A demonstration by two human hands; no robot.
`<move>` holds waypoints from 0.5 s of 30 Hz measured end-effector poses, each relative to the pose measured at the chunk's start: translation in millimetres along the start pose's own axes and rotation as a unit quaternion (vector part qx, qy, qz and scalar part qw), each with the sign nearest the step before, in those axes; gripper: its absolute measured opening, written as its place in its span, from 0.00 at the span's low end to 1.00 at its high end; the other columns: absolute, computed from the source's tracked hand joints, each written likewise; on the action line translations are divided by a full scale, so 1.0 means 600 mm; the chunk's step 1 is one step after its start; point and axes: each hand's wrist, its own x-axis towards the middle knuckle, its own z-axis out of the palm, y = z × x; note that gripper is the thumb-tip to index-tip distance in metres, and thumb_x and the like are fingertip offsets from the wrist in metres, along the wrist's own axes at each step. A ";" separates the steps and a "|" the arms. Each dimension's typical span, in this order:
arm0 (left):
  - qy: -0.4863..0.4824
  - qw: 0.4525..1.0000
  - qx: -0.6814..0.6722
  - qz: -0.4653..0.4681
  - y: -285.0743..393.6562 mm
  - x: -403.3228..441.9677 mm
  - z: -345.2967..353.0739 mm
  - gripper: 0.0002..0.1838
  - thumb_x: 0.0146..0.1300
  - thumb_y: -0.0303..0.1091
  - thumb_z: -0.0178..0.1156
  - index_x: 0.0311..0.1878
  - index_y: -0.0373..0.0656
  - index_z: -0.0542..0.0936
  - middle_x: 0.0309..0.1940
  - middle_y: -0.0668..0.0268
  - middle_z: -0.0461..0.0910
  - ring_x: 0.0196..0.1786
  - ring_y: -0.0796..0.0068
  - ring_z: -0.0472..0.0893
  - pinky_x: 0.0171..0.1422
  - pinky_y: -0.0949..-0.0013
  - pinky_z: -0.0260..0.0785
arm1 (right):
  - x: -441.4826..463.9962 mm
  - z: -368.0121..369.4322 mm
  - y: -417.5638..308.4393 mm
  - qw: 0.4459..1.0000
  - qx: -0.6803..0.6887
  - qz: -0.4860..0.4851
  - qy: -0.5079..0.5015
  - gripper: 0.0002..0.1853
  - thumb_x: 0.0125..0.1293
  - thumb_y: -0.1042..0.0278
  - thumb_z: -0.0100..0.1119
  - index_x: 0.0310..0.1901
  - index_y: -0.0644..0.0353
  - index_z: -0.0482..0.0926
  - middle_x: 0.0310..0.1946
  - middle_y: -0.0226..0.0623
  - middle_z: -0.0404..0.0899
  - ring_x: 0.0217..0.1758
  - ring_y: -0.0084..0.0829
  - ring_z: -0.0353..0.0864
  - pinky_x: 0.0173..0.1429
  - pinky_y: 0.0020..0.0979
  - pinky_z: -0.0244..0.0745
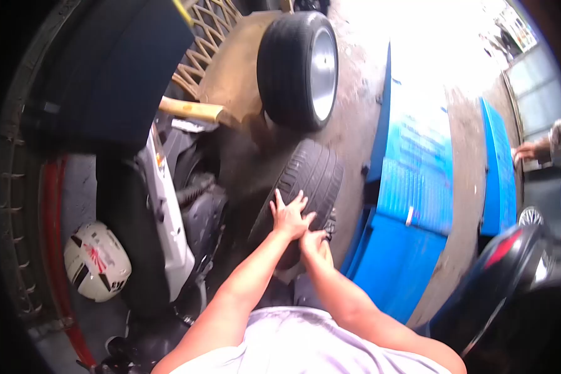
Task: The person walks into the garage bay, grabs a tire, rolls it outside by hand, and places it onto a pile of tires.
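A black tire [315, 174] on a wheel stands slightly tilted in front of me, its grooved tread towards me. Spread across the tread is my left hand [290, 217], with its fingers apart. My right hand [316, 244] is just below and to the right, its fingers bent in at the tire's lower right edge, near the wheel's spokes. A small dark piece shows by these fingers, and I cannot make out what it is. Beyond stands a wider tire [285, 71] on a silver rim.
Blue metal ramps [414, 193] lie to the right, with a second blue piece [498, 168] farther over. A motorcycle [174, 218] and a white helmet [98, 262] are at left. A dark vehicle [505, 287] stands lower right. Another person's hand [533, 151] shows at far right.
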 end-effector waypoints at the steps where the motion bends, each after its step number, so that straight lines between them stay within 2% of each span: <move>1: -0.011 1.000 0.023 -0.011 0.023 0.048 -0.009 0.32 0.62 0.57 0.61 0.66 0.53 0.77 0.76 0.72 0.62 0.80 0.38 0.40 0.78 0.30 0.32 | 0.014 -0.013 -0.055 1.000 -0.005 -0.014 -0.004 0.66 0.53 0.24 0.62 0.71 0.81 0.45 0.68 0.71 0.60 0.71 0.58 0.66 0.72 0.46 0.64; 4: -0.042 0.998 0.034 -0.012 0.056 0.173 -0.025 0.33 0.60 0.59 0.61 0.66 0.54 0.77 0.75 0.75 0.63 0.80 0.38 0.38 0.79 0.31 0.31 | 0.031 -0.038 -0.117 0.995 -0.012 0.083 -0.054 0.64 0.57 0.23 0.58 0.74 0.75 0.43 0.69 0.67 0.61 0.72 0.56 0.64 0.73 0.44 0.63; 6: -0.090 0.995 0.043 -0.014 0.092 0.255 -0.043 0.32 0.60 0.59 0.62 0.66 0.56 0.78 0.75 0.77 0.63 0.81 0.39 0.38 0.80 0.34 0.31 | 0.060 -0.059 -0.203 0.993 0.018 0.095 -0.061 0.64 0.57 0.23 0.58 0.74 0.74 0.44 0.69 0.68 0.61 0.73 0.55 0.64 0.73 0.43 0.62; 7: -0.097 0.993 0.059 0.000 0.107 0.291 -0.047 0.31 0.61 0.58 0.61 0.65 0.56 0.78 0.73 0.76 0.66 0.80 0.38 0.40 0.80 0.34 0.33 | 0.092 -0.047 -0.219 0.998 0.027 0.056 -0.018 0.62 0.59 0.25 0.58 0.73 0.75 0.45 0.69 0.68 0.61 0.73 0.56 0.63 0.74 0.43 0.60; 9: -0.102 0.994 0.012 0.038 0.115 0.366 -0.052 0.31 0.61 0.56 0.62 0.65 0.54 0.78 0.69 0.71 0.72 0.79 0.45 0.52 0.81 0.40 0.38 | 0.131 -0.083 -0.294 0.998 0.037 0.044 -0.031 0.58 0.62 0.28 0.57 0.75 0.72 0.46 0.70 0.64 0.60 0.75 0.52 0.60 0.76 0.43 0.58; 10: -0.053 0.989 -0.125 0.065 0.099 0.399 -0.063 0.29 0.62 0.51 0.64 0.65 0.52 0.78 0.65 0.64 0.76 0.73 0.55 0.67 0.79 0.51 0.52 | 0.163 -0.087 -0.318 0.999 0.047 -0.006 -0.001 0.53 0.64 0.32 0.57 0.74 0.69 0.50 0.69 0.65 0.62 0.73 0.55 0.63 0.75 0.44 0.58; 11: -0.019 0.949 -0.313 0.009 0.080 0.423 -0.076 0.29 0.62 0.47 0.65 0.65 0.49 0.77 0.64 0.57 0.76 0.68 0.60 0.75 0.74 0.61 0.62 | 0.198 -0.090 -0.344 0.999 0.049 0.000 0.024 0.51 0.64 0.32 0.57 0.73 0.67 0.53 0.68 0.65 0.63 0.72 0.56 0.64 0.75 0.45 0.59; 12: 0.036 0.959 -0.279 0.006 0.043 0.442 -0.080 0.30 0.63 0.46 0.66 0.67 0.48 0.74 0.65 0.55 0.75 0.68 0.59 0.75 0.71 0.63 0.66 | 0.239 -0.098 -0.373 0.999 0.042 -0.011 0.028 0.52 0.64 0.32 0.57 0.73 0.70 0.53 0.68 0.66 0.63 0.73 0.56 0.64 0.75 0.45 0.58; 13: 0.030 0.976 -0.209 -0.049 0.018 0.439 -0.112 0.33 0.63 0.49 0.65 0.69 0.45 0.72 0.65 0.52 0.75 0.68 0.58 0.74 0.72 0.62 0.65 | 0.283 -0.102 -0.405 0.999 0.019 -0.003 0.050 0.53 0.64 0.31 0.56 0.72 0.74 0.54 0.68 0.66 0.63 0.73 0.55 0.64 0.75 0.45 0.59; 14: 0.010 0.976 -0.192 -0.105 -0.048 0.432 -0.100 0.35 0.62 0.55 0.64 0.69 0.47 0.73 0.66 0.52 0.73 0.70 0.57 0.72 0.73 0.61 0.63 | 0.343 -0.102 -0.427 0.998 0.024 -0.002 0.065 0.54 0.62 0.30 0.58 0.71 0.76 0.54 0.69 0.66 0.62 0.73 0.55 0.63 0.75 0.44 0.58; 15: -0.058 0.969 -0.165 -0.176 -0.114 0.414 -0.082 0.38 0.63 0.61 0.60 0.70 0.49 0.71 0.69 0.51 0.70 0.72 0.57 0.69 0.76 0.60 0.59 | 0.398 -0.107 -0.458 0.996 0.013 0.017 0.089 0.54 0.61 0.30 0.59 0.69 0.77 0.59 0.67 0.65 0.65 0.72 0.55 0.65 0.74 0.44 0.61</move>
